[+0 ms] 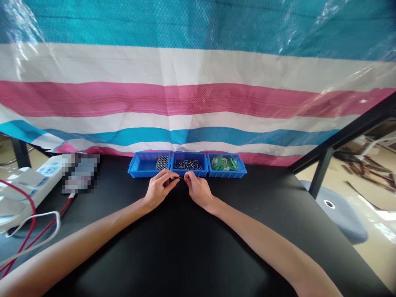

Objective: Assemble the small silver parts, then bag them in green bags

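Observation:
My left hand and my right hand meet on the black table just in front of three blue bins. Between their fingertips they pinch a small thin dark part, too small to make out. The left bin holds a cluster of small dark metal pieces at its right end. The middle bin holds several small grey metal parts. The right bin holds green translucent pieces.
A striped blue, white and pink tarp hangs right behind the bins. At the left lie a white power strip, red and white cables and a blurred-out object. A black frame leg and a grey stool stand right.

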The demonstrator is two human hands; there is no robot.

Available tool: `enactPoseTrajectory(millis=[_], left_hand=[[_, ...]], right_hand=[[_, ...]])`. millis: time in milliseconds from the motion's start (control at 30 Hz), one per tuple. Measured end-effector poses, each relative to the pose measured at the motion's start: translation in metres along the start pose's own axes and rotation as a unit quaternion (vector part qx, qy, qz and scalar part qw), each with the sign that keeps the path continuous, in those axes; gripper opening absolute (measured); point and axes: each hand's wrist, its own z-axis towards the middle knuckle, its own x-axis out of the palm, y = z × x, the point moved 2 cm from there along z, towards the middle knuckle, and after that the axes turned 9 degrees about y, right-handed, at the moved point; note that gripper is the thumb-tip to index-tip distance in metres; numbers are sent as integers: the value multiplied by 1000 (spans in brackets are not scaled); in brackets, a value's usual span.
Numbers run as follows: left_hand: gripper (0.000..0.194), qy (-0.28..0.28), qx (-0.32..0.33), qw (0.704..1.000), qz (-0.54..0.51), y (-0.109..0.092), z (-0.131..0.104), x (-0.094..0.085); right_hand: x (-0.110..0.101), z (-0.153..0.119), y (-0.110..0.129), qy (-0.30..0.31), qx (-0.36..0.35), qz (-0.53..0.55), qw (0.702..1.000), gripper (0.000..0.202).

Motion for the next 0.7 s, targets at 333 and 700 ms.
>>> enactPoseTrajectory(millis=[333,700], left_hand=[[14,-10,12,1000,1,1,-1,1],[11,-9,18,1000,-4,1,-1,1]], right_hand=[[-4,-3,4,-69,-54,71,994,18],[-7,-5,5,-91,-64,101,989,18]])
